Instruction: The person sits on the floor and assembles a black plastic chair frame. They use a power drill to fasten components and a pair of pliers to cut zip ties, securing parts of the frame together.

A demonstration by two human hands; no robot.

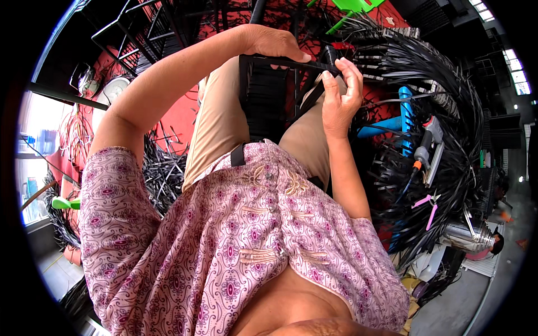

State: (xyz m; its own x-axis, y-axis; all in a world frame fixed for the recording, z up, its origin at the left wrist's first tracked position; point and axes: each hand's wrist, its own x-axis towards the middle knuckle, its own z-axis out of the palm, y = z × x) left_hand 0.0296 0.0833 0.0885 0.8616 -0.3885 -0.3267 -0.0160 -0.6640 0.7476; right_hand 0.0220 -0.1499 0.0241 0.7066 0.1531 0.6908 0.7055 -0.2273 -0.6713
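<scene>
Across my lap lies a black frame (pixel 244 89) with black flat strips (pixel 268 101) woven in rows over part of it. My left hand (pixel 274 43) reaches over its far bar, the thumb laid along the top and the fingers curled out of sight underneath. At the right corner of that bar my right hand (pixel 343 101) has thumb and fingertips closed around a dark flat strip (pixel 332 70). The strip's ends are hard to make out against the black frame.
A large heap of black strips (pixel 459 106) curves along my right, with a heat gun (pixel 428 140), pink-handled scissors (pixel 430 210) and a blue pipe-like piece (pixel 406 112) on it. Black metal racks (pixel 134 33) stand at far left. Green plastic (pixel 356 5) shows beyond.
</scene>
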